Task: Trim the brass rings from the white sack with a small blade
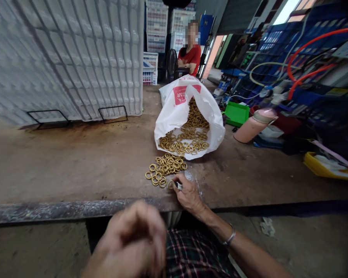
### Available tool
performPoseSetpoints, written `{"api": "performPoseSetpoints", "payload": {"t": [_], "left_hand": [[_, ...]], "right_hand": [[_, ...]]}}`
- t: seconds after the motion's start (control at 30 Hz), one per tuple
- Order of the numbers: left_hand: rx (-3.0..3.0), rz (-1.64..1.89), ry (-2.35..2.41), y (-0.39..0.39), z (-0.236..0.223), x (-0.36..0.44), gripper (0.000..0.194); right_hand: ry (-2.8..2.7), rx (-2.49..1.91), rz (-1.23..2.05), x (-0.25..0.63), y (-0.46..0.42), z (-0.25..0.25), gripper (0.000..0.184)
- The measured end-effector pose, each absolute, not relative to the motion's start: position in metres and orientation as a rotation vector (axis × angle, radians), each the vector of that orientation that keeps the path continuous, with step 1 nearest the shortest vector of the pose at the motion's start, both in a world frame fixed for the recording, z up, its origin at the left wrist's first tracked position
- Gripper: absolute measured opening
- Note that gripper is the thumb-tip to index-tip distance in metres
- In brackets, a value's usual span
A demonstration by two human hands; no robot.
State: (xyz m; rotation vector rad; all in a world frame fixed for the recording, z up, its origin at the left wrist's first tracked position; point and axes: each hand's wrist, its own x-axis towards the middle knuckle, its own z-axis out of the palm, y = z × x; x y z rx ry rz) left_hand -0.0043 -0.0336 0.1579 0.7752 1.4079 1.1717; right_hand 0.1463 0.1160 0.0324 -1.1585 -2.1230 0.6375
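Close to the camera, my left hand [136,239] is raised and blurred, its fingers curled in toward the thumb. What they hold, if anything, is hidden. On the tabletop, my right hand [188,195] pinches a brass-coloured ring [171,185] at the edge of a loose pile of rings [169,166]. A small dark and white thing [179,186], too small to name, shows at the thumb and finger of that hand. Behind the pile, a white plastic sack [169,112] with red print lies on its side, mouth toward me, with many more rings [195,116] inside.
Tall stacks of white moulded trays [104,58] stand left on the wooden table [75,162], beside black wire stands [113,114]. To the right are a green tray [237,114], a pink bottle [253,125], orange hoses and a yellow tray [321,168]. A person in red [193,58] sits beyond.
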Motion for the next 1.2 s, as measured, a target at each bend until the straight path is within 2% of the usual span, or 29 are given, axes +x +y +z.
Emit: {"api": "performPoseSetpoints", "payload": {"t": [0.13,0.3,0.53,0.73,0.87,1.07,1.2], "left_hand": [[0.596,1.382,1.377,0.009,0.106,-0.011,0.031],[0.568,1.321,1.446,0.010,0.071,-0.001,0.046],[0.723,1.321,1.639,0.013,0.067,0.003,0.028],[1.202,1.356,1.807,0.009,0.060,-0.001,0.015],[1.203,1.335,1.763,0.008,0.063,0.000,0.015],[0.794,1.199,1.413,0.003,0.065,-0.002,0.026],[0.642,1.227,1.235,-0.001,0.062,-0.004,0.027]], "right_hand": [[-2.006,-1.053,0.845,0.132,0.104,0.041,0.011],[-2.038,-0.943,0.953,0.117,0.093,0.045,0.011],[-2.068,-0.927,1.107,0.113,0.087,0.048,0.014],[-2.126,-0.951,1.220,0.114,0.088,0.055,0.022],[-2.091,-0.985,1.303,0.112,0.089,0.056,0.021],[-1.985,-1.050,1.450,0.111,0.088,0.060,0.017],[-1.907,-0.996,1.544,0.112,0.087,0.061,0.019]]}}
